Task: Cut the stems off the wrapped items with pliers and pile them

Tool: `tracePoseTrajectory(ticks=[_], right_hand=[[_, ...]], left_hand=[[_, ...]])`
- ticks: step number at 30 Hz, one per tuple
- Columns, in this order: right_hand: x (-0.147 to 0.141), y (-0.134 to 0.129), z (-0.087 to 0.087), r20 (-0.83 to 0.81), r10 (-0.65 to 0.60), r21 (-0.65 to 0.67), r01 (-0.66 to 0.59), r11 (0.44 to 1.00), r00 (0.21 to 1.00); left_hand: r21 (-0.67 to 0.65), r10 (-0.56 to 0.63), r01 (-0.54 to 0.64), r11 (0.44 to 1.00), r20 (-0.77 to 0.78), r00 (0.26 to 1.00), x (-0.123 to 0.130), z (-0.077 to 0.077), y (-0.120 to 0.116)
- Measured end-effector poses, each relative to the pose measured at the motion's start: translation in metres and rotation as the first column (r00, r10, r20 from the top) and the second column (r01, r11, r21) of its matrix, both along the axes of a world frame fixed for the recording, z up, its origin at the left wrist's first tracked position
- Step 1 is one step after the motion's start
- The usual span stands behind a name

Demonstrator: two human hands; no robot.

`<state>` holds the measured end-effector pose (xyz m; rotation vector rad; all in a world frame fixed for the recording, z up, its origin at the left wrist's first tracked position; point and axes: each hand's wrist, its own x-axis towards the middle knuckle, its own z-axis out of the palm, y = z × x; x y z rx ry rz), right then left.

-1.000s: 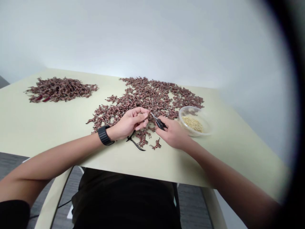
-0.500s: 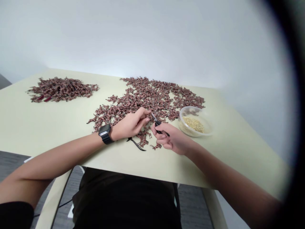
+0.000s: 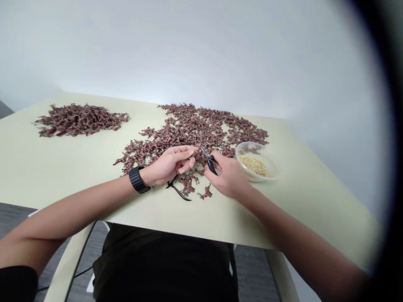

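My right hand (image 3: 231, 174) is wrapped round black-handled pliers (image 3: 210, 161). Their metal jaws point up and left, to the fingertips of my left hand (image 3: 171, 163). That hand is pinched closed over the near side of a spread of small reddish-brown figure-like pieces (image 3: 189, 126). What lies between its fingertips is too small to make out. Below my left hand, a second black-handled tool (image 3: 181, 193) rests on the table, partly hidden. A loose brown piece (image 3: 206, 192) lies below the pliers.
To the right of my right hand stands a clear round plastic bowl (image 3: 272, 178) with small yellow-gold bits (image 3: 253, 165) in it. A denser pile of brown pieces (image 3: 82, 119) is at the far left of the pale table (image 3: 78, 167). A white wall rises behind.
My left hand has rolled so its palm side shows more and the watch face has turned away. My right hand has turned back-up, and the pliers' handles have swung into fuller view.
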<state>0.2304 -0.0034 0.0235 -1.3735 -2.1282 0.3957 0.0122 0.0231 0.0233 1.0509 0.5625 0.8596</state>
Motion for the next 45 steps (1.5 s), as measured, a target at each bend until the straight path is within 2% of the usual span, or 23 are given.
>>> tracePoseTrajectory(ticks=[6,15,18,21,23,25,27,29,30,31,32,33,35,37,38,39,42,45], right_hand=[[0.008,0.006,-0.004,0.079,0.047,0.033,-0.05,0.998,0.996],[0.009,0.005,0.0,0.069,0.069,-0.007,-0.068,0.998,0.995],[0.006,0.002,0.001,0.01,0.064,-0.087,-0.063,0.994,0.998],[-0.002,-0.002,0.002,-0.165,0.084,-0.24,-0.123,0.963,0.983],[-0.009,-0.005,0.001,-0.342,0.07,-0.365,-0.201,0.909,0.937],[-0.015,-0.009,0.001,-0.51,-0.031,-0.53,-0.286,0.798,0.86],[-0.017,-0.011,0.004,-0.609,-0.186,-0.681,-0.387,0.622,0.771],[-0.015,-0.012,0.008,-0.645,-0.288,-0.744,-0.495,0.45,0.708],[-0.014,-0.012,0.011,-0.656,-0.305,-0.747,-0.535,0.396,0.691],[-0.012,-0.012,0.013,-0.662,-0.301,-0.745,-0.556,0.369,0.687],[-0.01,-0.011,0.014,-0.661,-0.276,-0.743,-0.556,0.371,0.698],[-0.009,-0.009,0.015,-0.647,-0.227,-0.738,-0.522,0.428,0.728],[-0.006,-0.006,0.014,-0.58,-0.107,-0.669,-0.397,0.628,0.808],[-0.004,-0.003,0.01,-0.465,-0.031,-0.502,-0.235,0.833,0.885],[-0.003,-0.001,0.007,-0.394,-0.017,-0.401,-0.155,0.903,0.919],[-0.002,0.001,0.004,-0.311,-0.013,-0.301,-0.085,0.95,0.95],[0.002,0.005,-0.003,-0.071,-0.01,-0.071,0.005,0.997,0.997],[0.006,0.008,-0.006,0.014,0.028,-0.003,-0.028,1.0,1.0]], left_hand=[[-0.125,-0.026,0.034,0.992,0.068,0.997,-0.004,-0.001,0.004],[-0.147,-0.043,0.056,0.988,0.09,0.995,-0.006,0.003,0.004],[-0.058,-0.043,0.046,0.997,0.054,0.998,-0.003,0.004,0.001],[0.148,0.001,0.004,0.989,-0.033,0.999,0.002,0.001,-0.004],[0.299,0.059,-0.02,0.954,-0.122,0.991,0.003,-0.004,-0.006],[0.473,0.164,-0.03,0.88,-0.245,0.956,0.002,-0.009,-0.006],[0.674,0.328,-0.002,0.739,-0.357,0.874,-0.002,-0.015,-0.003],[0.812,0.474,0.092,0.576,-0.424,0.772,-0.007,-0.018,0.001],[0.843,0.518,0.133,0.52,-0.436,0.736,-0.009,-0.018,0.002],[0.855,0.537,0.153,0.495,-0.44,0.72,-0.01,-0.018,0.003],[0.85,0.53,0.144,0.506,-0.439,0.726,-0.01,-0.017,0.004],[0.827,0.498,0.107,0.552,-0.429,0.754,-0.009,-0.016,0.003],[0.705,0.375,-0.009,0.709,-0.366,0.852,-0.005,-0.013,0.001],[0.498,0.215,-0.057,0.865,-0.266,0.94,-0.001,-0.011,-0.001],[0.4,0.152,-0.056,0.915,-0.214,0.965,0.0,-0.01,-0.001],[0.315,0.103,-0.045,0.948,-0.17,0.98,0.001,-0.009,-0.001],[0.126,0.02,-0.01,0.992,-0.077,0.997,0.001,-0.008,0.0],[0.04,-0.001,0.002,0.999,-0.035,0.999,0.0,-0.006,0.0]])
